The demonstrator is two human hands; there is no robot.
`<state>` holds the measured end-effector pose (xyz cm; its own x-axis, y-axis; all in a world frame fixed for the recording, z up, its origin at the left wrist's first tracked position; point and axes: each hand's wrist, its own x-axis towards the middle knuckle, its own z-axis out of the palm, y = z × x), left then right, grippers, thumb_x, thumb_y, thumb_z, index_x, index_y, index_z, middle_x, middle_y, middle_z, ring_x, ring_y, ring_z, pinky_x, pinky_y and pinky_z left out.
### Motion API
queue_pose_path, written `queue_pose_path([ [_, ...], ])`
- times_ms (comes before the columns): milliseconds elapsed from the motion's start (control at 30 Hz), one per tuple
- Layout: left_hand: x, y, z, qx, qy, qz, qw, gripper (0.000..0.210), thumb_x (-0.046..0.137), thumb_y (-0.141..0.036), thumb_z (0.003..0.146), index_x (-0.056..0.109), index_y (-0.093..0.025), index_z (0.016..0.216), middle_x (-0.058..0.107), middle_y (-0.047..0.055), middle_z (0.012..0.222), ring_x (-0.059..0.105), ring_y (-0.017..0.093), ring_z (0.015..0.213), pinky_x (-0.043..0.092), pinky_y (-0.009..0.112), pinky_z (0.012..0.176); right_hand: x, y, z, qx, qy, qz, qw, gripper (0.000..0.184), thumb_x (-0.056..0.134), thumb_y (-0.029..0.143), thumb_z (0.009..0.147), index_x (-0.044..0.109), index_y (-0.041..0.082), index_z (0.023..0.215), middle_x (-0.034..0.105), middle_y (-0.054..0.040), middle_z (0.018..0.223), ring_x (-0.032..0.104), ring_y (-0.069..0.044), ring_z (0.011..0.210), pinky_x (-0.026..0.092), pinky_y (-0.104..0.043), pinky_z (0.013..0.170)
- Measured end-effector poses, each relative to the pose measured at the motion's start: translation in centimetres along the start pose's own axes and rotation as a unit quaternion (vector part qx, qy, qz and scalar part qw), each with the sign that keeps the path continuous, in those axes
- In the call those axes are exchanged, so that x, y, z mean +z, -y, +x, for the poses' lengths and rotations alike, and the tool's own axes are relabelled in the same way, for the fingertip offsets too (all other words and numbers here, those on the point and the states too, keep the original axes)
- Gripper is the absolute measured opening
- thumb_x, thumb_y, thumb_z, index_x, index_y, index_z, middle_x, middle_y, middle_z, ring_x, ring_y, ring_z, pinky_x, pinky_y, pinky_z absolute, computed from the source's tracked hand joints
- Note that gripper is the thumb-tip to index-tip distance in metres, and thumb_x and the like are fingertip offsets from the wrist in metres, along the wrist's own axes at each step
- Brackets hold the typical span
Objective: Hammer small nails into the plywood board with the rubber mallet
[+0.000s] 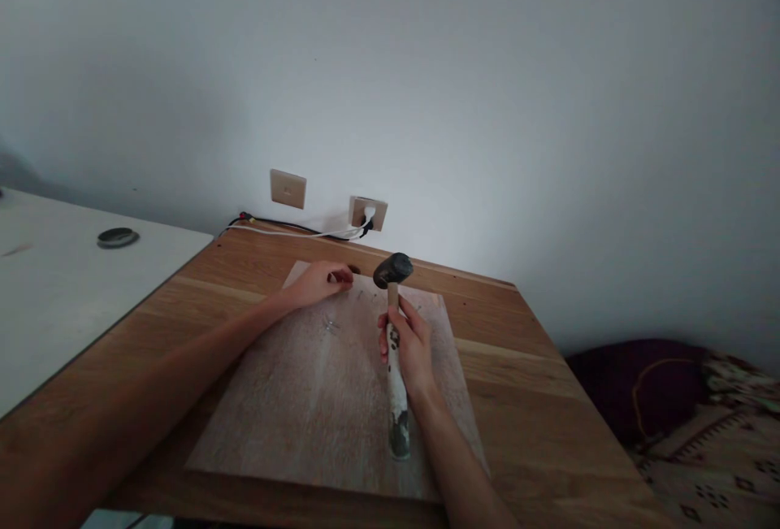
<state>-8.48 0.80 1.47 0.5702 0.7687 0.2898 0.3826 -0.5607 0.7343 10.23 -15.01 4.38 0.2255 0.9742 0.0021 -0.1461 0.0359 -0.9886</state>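
My right hand (411,346) is wrapped round the worn, paint-flecked wooden handle of a mallet (399,415). Its dark head (393,270) is raised over the far edge of a pale wooden board (317,407). My left hand (322,283) rests at the board's far left part, thumb and fingers pinched together. Whatever is between those fingertips is too small to make out. Several thin nails (330,324) lie in a loose bunch on the board below my left hand. A few more thin nails (418,307) show near the far edge.
The board lies on a brown wooden table (505,399) against a white wall. A socket with a plug (368,213) and cables (286,230) sit behind it. On the left, a white table (54,293) carries a round dark lid-like object (118,237). Patterned fabric (719,456) lies at right.
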Motion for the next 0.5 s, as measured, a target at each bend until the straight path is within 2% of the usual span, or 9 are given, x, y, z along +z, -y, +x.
queue_pose_path([
  [133, 0.97, -0.26, -0.59, 0.036, -0.01, 0.033, 0.999, 0.008, 0.065, -0.022, 0.084, 0.071, -0.018, 0.086, 0.073, 0.004, 0.086, 0.066, 0.019, 0.078, 0.049, 0.029, 0.077, 0.17, -0.05, -0.03, 0.008, -0.004, 0.01, 1.0, 0.033, 0.07, 0.05, 0.079, 0.063, 0.022, 0.093, 0.063, 0.0032, 0.07, 0.045, -0.008, 0.036, 0.034, -0.021, 0.03],
  [400, 0.99, -0.03, -0.72, 0.053, -0.01, 0.059, 0.997, 0.013, 0.061, -0.017, 0.084, 0.07, -0.017, 0.094, 0.073, 0.005, 0.09, 0.066, 0.018, 0.076, 0.049, 0.029, 0.075, 0.08, -0.21, 0.02, 0.015, 0.0, 0.008, 1.0, 0.033, 0.07, 0.05, 0.078, 0.064, 0.021, 0.094, 0.064, 0.0031, 0.07, 0.047, -0.009, 0.037, 0.035, -0.022, 0.03],
  [500, 1.16, 0.33, -0.71, 0.061, -0.007, 0.063, 0.996, 0.013, 0.06, -0.015, 0.083, 0.07, -0.017, 0.091, 0.072, 0.003, 0.084, 0.065, 0.017, 0.072, 0.048, 0.028, 0.071, 0.04, -0.3, 0.1, 0.013, 0.003, 0.006, 1.0, 0.037, 0.071, 0.051, 0.078, 0.065, 0.021, 0.097, 0.064, 0.0032, 0.071, 0.047, -0.009, 0.037, 0.035, -0.022, 0.03],
])
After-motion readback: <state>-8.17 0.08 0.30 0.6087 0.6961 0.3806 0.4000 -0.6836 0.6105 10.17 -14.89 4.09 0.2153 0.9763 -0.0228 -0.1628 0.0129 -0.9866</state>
